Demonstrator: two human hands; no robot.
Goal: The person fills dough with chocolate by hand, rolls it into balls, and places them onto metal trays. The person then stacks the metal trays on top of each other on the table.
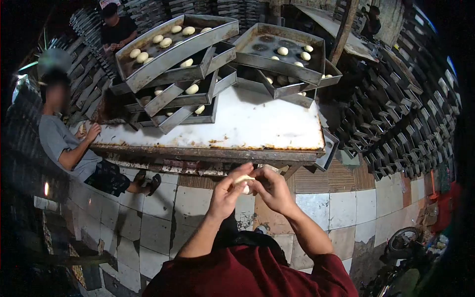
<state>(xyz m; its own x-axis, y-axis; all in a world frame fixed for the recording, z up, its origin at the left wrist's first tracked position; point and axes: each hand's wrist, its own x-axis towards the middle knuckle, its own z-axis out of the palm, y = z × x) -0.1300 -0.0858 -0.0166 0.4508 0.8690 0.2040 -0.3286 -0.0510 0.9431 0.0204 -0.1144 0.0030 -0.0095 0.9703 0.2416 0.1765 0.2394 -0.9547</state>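
Note:
A pale piece of dough (244, 182) is held between my two hands, in front of the near edge of the white-topped table. My left hand (227, 192) has its fingers around the dough's left side. From the right, my right hand (269, 189) grips the same piece with thumb and fingers. Beyond the hands, a stack of metal trays (180, 60) with pale dough balls (188, 30) stands at the table's left. Another stack (277, 64) at the back right also bears dough balls (282, 51).
The white tabletop (247, 121) has a rusty front edge. A person in grey (69, 143) stands at the left, hands near a pale piece. Another person (118, 30) is behind the trays. Many empty trays (396, 114) are piled at the right, above a wheel (404, 241).

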